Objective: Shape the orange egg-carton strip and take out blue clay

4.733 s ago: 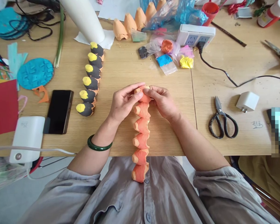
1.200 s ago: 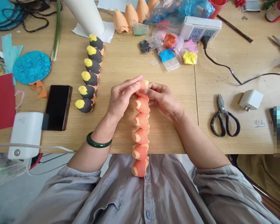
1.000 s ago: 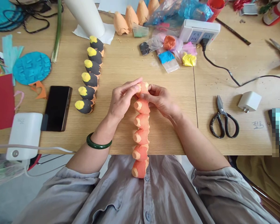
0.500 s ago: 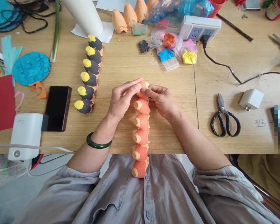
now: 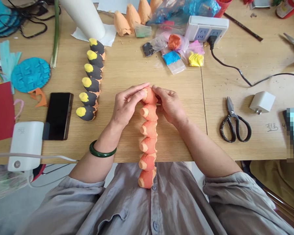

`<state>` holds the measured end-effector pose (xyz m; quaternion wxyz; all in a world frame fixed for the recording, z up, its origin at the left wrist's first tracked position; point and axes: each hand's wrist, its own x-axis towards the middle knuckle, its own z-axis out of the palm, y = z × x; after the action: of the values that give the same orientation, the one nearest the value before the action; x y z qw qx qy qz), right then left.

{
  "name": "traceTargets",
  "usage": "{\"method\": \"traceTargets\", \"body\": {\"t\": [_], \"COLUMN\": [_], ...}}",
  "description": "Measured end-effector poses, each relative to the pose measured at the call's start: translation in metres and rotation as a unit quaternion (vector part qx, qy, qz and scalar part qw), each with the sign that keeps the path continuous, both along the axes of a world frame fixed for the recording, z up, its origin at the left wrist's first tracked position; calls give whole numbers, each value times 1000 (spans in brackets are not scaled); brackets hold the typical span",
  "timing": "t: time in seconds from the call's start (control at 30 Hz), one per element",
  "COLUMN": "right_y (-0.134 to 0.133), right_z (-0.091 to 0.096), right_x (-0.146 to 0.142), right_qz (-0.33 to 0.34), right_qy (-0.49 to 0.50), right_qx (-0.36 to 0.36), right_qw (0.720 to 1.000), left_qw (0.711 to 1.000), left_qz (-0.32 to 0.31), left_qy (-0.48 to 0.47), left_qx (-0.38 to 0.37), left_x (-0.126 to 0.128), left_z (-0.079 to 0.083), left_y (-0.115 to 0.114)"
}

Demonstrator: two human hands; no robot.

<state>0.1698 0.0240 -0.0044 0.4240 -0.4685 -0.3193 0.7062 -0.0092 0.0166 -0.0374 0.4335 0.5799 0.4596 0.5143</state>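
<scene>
A chain of orange egg-carton cones (image 5: 148, 137) runs from the table's middle down over its front edge to my shirt. Both hands close around its far end. My left hand (image 5: 126, 106) pinches the top cone from the left with fingers and thumb. From the right, my right hand (image 5: 169, 104) wraps its fingers over the same cone. A second chain, painted black with yellow tips (image 5: 90, 85), lies to the left of my left hand.
A black phone (image 5: 57, 115) and white power adapter (image 5: 24, 143) lie front left, by red card (image 5: 0, 111) and a teal disc (image 5: 30, 74). Clay lumps in bags (image 5: 176, 55), a power strip (image 5: 205, 29) and plain cones (image 5: 129, 19) sit behind. Scissors (image 5: 234, 122) and a white plug (image 5: 262, 101) lie right.
Both hands have stayed on the top cone, working it with small finger shifts. The right fingers now cover more of the cone. The chain has hardly moved.
</scene>
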Motion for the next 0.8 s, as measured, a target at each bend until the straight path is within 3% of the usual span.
{"method": "traceTargets", "body": {"t": [0.2, 0.43, 0.8], "right_y": [4, 1, 4], "right_z": [4, 1, 1], "right_x": [0, 6, 1], "right_qz": [-6, 59, 25], "right_qy": [32, 45, 60], "right_qx": [-40, 24, -25], "right_qw": [999, 997, 998], "left_qw": [1000, 998, 998], "left_qz": [6, 9, 47], "left_qy": [-15, -42, 6], "left_qx": [-15, -34, -41], "left_x": [0, 4, 9], "left_z": [2, 9, 14], "left_y": [0, -3, -3]}}
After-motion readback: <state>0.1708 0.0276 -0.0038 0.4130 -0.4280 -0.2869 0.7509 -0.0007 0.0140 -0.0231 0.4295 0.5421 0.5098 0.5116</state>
